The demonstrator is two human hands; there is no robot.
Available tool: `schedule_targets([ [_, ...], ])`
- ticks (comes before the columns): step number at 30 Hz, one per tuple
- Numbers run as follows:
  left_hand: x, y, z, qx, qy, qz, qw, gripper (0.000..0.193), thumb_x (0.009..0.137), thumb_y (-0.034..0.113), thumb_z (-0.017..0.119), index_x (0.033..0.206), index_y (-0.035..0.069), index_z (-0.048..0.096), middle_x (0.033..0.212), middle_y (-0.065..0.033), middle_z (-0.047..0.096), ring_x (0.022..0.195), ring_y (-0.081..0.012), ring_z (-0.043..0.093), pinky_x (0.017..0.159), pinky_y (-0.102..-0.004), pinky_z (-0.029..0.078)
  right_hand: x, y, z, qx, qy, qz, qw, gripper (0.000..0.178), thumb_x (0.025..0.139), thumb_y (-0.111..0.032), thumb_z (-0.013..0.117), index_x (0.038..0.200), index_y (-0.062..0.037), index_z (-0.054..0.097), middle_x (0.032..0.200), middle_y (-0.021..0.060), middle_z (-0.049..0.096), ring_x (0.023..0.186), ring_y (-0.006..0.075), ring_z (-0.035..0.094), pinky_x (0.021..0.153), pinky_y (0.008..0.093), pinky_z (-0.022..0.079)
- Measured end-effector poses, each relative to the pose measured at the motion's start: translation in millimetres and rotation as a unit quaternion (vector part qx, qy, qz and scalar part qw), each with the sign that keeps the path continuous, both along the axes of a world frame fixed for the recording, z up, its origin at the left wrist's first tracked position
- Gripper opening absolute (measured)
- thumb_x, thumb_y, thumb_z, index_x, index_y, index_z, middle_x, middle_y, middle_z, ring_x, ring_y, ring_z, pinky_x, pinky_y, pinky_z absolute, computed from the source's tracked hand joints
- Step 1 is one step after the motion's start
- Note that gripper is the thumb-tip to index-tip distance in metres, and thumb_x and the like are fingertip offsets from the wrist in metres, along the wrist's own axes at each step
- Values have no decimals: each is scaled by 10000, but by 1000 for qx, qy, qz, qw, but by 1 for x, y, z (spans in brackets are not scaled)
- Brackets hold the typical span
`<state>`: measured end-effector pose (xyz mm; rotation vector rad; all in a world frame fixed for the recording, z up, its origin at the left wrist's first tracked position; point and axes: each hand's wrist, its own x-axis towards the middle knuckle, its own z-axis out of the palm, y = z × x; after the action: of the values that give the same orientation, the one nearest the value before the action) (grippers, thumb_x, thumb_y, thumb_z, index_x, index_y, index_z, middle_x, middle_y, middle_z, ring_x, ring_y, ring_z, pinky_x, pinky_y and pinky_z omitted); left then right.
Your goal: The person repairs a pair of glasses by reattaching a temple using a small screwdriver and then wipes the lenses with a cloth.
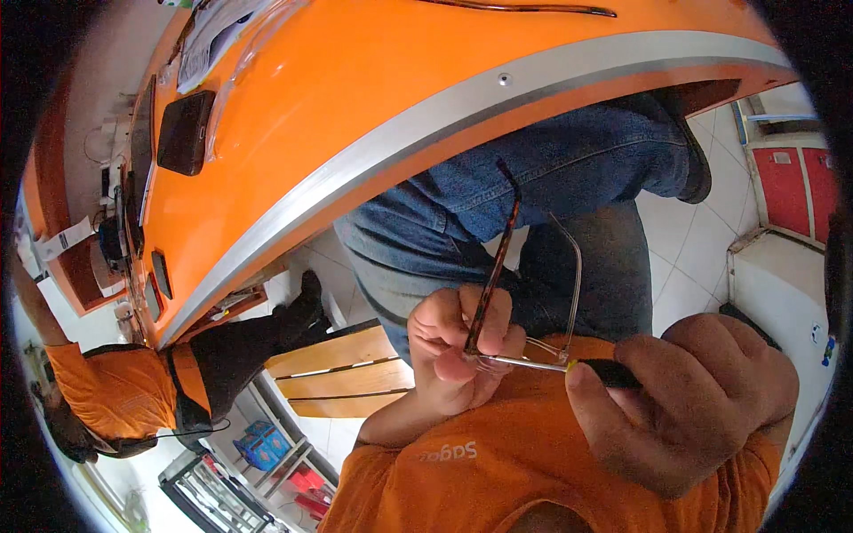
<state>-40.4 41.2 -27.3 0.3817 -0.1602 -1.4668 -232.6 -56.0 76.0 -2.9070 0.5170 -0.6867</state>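
My left hand (455,348) is closed around a pair of eyeglasses, pinching them near one hinge. A brown tortoiseshell temple (496,265) stands up from that hinge, while the other temple (577,277) looks clear and thin. My right hand (697,400) grips a small screwdriver (613,373) with a black handle and a yellow ring. Its thin metal shaft points left, with the tip at the hinge beside my left thumb. The lenses are mostly hidden by the hands and blend into the orange shirt, and the screw cannot be seen.
Ahead curves an orange table (355,98) with a metal edge strip. On it lie a loose tortoiseshell temple (542,8), a dark phone (185,133) and plastic-wrapped papers (213,40). A person in an orange shirt (115,386) is at the left, near a slatted wooden bench (342,373).
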Motion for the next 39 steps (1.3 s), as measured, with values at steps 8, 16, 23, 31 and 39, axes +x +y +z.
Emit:
schedule_targets([
  [8, 1, -1, 4, -8, -58, 3, 998, 254, 859, 221, 757, 864, 83, 544, 858, -37, 503, 789, -158, 468, 596, -290, 386, 5, 6, 1, -52, -18, -14, 998, 97, 898, -160, 618, 924, -101, 690, 746, 99, 612, 501, 101, 493, 389, 210, 302],
  [16, 4, -3, -1, -54, -71, 1, 996, 191, 889, 191, 722, 907, 91, 560, 889, -38, 501, 800, -157, 455, 632, -306, 368, 8, 9, -8, -50, -46, 17, 998, 122, 825, -75, 644, 917, -13, 696, 686, 115, 601, 498, 109, 499, 399, 214, 275],
  [23, 6, -3, -2, -65, -111, 14, 992, 185, 892, 182, 718, 925, 100, 555, 893, -40, 513, 793, -159, 457, 634, -308, 368, 11, 11, -5, 26, -47, 11, 999, 146, 769, -71, 670, 896, -5, 699, 640, 99, 571, 473, 106, 495, 371, 210, 268],
  [31, 6, -2, -7, -88, -140, 31, 986, 180, 890, 160, 722, 982, 116, 574, 920, -55, 540, 816, -164, 480, 636, -314, 376, 12, 21, -5, 189, -64, -48, 979, 314, 709, -104, 762, 986, 17, 677, 640, 46, 591, 493, 121, 558, 381, 218, 365],
  [39, 5, -3, -8, -104, -147, 54, 982, 187, 881, 103, 722, 993, 118, 573, 928, -61, 539, 820, -168, 496, 636, -322, 403, 9, 13, -7, 269, -77, -7, 960, 368, 730, -101, 796, 1039, 38, 654, 645, 80, 626, 529, 168, 630, 414, 287, 497],
])
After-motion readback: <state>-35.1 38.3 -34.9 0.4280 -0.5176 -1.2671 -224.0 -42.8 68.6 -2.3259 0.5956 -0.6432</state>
